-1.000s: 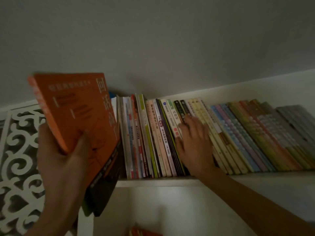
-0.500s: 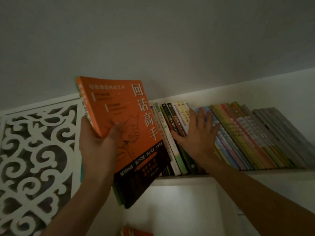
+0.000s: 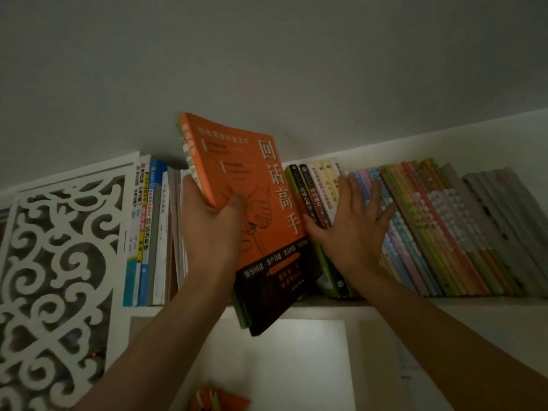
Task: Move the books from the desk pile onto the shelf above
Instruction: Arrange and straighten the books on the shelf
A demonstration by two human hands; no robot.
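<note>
Two hands: both raised at the shelf
Left hand: grips orange book, thumb on cover
Orange book: long axis upright, top tilted left, between shelved rows
Right hand: fingers spread flat on leaning books

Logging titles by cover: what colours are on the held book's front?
Orange book cover with a black band at the bottom, head view.

Dim, grainy view; light glows from below.
</note>
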